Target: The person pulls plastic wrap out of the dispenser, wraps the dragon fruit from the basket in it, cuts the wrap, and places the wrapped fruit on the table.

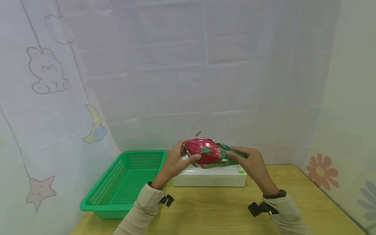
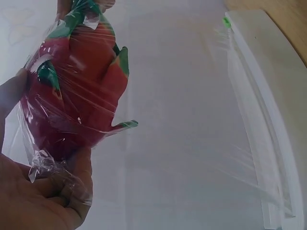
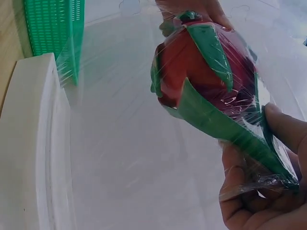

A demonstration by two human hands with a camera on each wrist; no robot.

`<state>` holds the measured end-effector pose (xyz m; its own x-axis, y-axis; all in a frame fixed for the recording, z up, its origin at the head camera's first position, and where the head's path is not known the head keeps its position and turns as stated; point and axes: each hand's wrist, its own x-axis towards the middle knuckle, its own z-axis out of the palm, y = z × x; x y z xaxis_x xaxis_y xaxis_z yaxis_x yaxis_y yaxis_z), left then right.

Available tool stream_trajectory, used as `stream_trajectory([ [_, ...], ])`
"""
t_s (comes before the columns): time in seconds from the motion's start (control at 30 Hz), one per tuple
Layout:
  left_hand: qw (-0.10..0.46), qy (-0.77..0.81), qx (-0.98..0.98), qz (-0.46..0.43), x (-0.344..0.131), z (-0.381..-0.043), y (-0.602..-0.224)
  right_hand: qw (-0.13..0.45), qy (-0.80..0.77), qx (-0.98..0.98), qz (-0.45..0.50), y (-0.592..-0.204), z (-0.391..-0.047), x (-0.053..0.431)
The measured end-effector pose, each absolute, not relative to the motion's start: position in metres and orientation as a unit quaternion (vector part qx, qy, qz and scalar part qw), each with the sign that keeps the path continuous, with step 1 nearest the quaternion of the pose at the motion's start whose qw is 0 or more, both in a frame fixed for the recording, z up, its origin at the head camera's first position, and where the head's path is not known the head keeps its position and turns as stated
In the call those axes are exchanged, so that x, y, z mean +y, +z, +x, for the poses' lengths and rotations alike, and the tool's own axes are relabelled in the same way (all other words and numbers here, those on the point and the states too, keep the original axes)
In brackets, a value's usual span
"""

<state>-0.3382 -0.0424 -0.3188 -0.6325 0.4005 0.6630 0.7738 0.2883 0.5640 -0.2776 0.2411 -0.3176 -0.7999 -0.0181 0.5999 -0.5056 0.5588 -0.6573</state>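
With the white box (image 1: 209, 180) at six o'clock, the red fruit (image 1: 210, 156) in clear film (image 2: 79, 120) is gripped by the left hand (image 1: 177, 160) at nine, right hand (image 1: 255, 161) at three. The film could be torn by hard pulling.

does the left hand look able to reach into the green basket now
Probably yes: the green basket is open-topped and close on that side, with nothing seen in between. The left hand is holding the wrapped red fruit, though, so it may need to let go first.
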Motion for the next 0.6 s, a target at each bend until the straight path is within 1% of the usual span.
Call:
stream_trajectory([
  [0.23,0.164,-0.494,-0.781,-0.344,-0.043,-0.329,-0.319,0.251,0.462,-0.840,0.131,-0.314,-0.272,0.238],
  [0.6,0.166,-0.503,-0.787,-0.318,-0.043,-0.319,-0.317,0.203,0.526,-0.815,0.134,-0.307,-0.263,0.235],
])
